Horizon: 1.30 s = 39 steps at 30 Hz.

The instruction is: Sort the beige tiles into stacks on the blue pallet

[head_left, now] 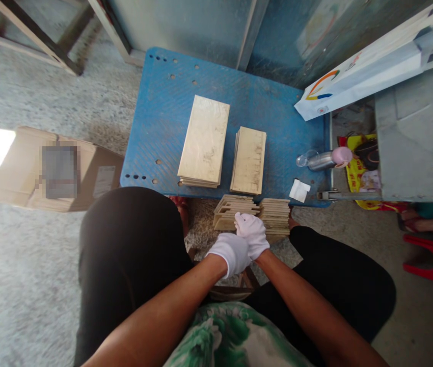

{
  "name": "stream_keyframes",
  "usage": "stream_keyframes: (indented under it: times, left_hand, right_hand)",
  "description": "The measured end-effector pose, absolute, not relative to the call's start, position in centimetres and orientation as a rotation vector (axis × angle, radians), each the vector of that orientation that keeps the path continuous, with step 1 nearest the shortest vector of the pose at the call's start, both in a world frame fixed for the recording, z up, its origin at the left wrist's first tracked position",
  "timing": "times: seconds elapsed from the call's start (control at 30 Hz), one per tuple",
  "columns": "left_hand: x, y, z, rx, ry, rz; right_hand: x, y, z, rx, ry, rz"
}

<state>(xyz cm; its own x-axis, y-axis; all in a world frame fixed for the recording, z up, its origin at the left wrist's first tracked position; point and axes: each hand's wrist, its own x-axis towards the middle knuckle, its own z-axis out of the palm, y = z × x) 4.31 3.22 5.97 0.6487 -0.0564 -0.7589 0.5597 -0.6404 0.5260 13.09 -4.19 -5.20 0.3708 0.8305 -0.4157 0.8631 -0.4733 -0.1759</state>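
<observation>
My left hand and my right hand wear white gloves and meet between my knees, by the table's near edge. The right one is closed, its fingers curled in beside the left; anything inside it is hidden. The left hand's fingers are out of sight. Just beyond my hands are a left pile of thin pale slats and a right pile of slats; my hands partly cover the left pile. On the blue table lie a larger stack of pale rectangular panels and a smaller stack.
A metal bottle with a pink lid, a clear cup and a white paper scrap are at the table's right. A white bag leans behind. Flattened cardboard lies left; a red stool stands right.
</observation>
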Motion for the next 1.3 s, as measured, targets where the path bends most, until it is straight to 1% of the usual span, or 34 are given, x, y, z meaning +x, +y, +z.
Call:
stream_keyframes:
  times: [0.23,0.47,0.77,1.07,1.3]
  left_hand:
    - [4.28,3.39,6.34,2.078,0.373,-0.982]
    - [4.36,3.28,5.93,2.087,0.405,-0.964]
    - [4.5,3.51,6.28,2.096,0.414,-0.97]
    - [4.19,3.44,6.13,2.129,0.426,-0.899]
    - [4.15,3.37,5.73,2.147,0.401,-0.939]
  right_hand:
    - [13.15,-3.85,-4.37,2.366,1.607,-0.684]
    - [13.51,-3.92,-4.73,2.241,1.65,-0.658]
    - [13.65,-3.72,-4.7,2.228,1.664,-0.653]
    - [13.71,-3.5,-4.55,2.232,1.644,-0.641]
    - [13.8,-3.33,-4.64,2.245,1.635,-0.626]
